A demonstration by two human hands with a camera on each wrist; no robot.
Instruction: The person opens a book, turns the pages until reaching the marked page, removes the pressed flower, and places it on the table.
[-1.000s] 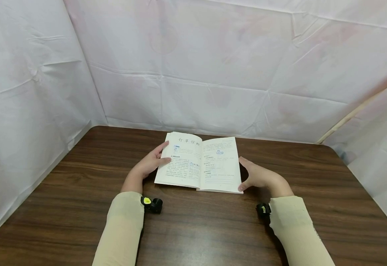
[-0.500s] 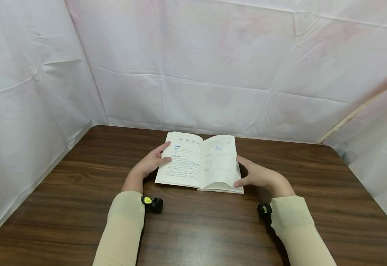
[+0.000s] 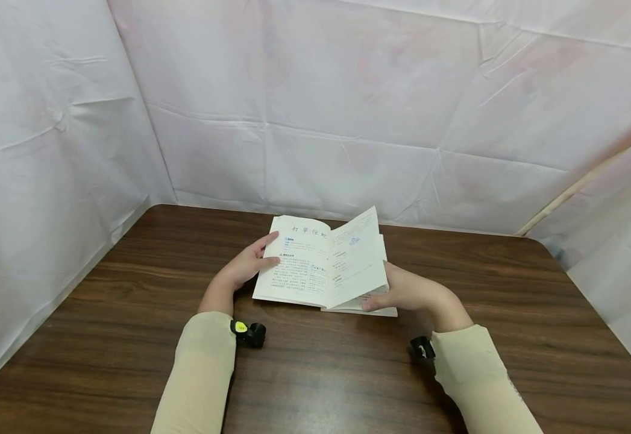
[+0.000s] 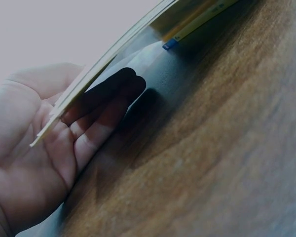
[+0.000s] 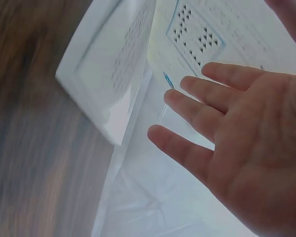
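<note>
- White cloth backdrop (image 3: 49,150) hung at far left & ran behind the whole scene.
- Brown wood-grain table (image 3: 103,337) filled the lower frame; nothing like a box, tray or bin stood on it, only the one book.
- Left forearm in a pale sleeve (image 3: 198,367), w/ a small black-and-yellow wrist device (image 3: 247,333) just beside the cuff.
- Left hand (image 3: 244,268) held the book's left edge: thumb lay on top of the left-hand page, and the wrist view showed its fingers (image 4: 101,116) straight beneath the pages & cover, resting on the table.
- Open book (image 3: 315,265) lay at mid-table, toward the far edge, printed pages up; large heading characters ran across the top of the left-hand page.
- One right-hand page (image 3: 355,256) stood lifted, tilted up off the stack.
- Right hand (image 3: 407,292) was slid under that raised leaf, fingers (image 5: 197,116) straight & spread, not gripping; page rested against them.
- Hands well apart, one on each side of the book.
- Right sleeve (image 3: 483,386) reached in from lower right, a black wrist device (image 3: 420,348) at its cuff.
</note>
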